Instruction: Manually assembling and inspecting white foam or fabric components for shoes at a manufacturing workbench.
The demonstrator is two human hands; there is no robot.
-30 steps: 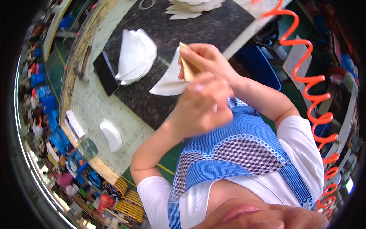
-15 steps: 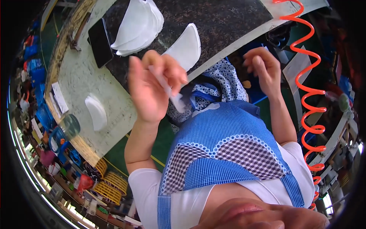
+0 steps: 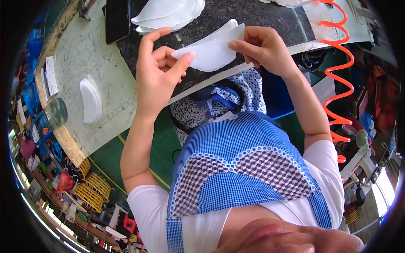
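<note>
A thin white crescent-shaped piece (image 3: pixel 209 55) is stretched between my hands, above the near edge of a dark mottled board (image 3: pixel 270 21). My left hand (image 3: pixel 154 76) pinches its left tip between thumb and fingers, with the index finger raised. At the opposite end my right hand (image 3: pixel 268 50) grips the piece with thumb and fingertips. A second white edge shows just behind it; whether that one is held too, I cannot tell. Farther off on the board lies a fanned stack of similar white pieces (image 3: pixel 171 14).
A black phone (image 3: pixel 118 21) lies left of the stack. More white crescent pieces (image 3: pixel 90 101) rest on the pale worktable (image 3: pixel 114 80), near a clear cup (image 3: pixel 56 114) at its left edge. An orange coiled hose (image 3: pixel 351 63) hangs at right. Yellow baskets (image 3: pixel 93 189) stand lower left.
My right hand, free before, has come left onto the piece. The left hand has swung its piece from edge-on to face-up over the board. The view has shifted slightly.
</note>
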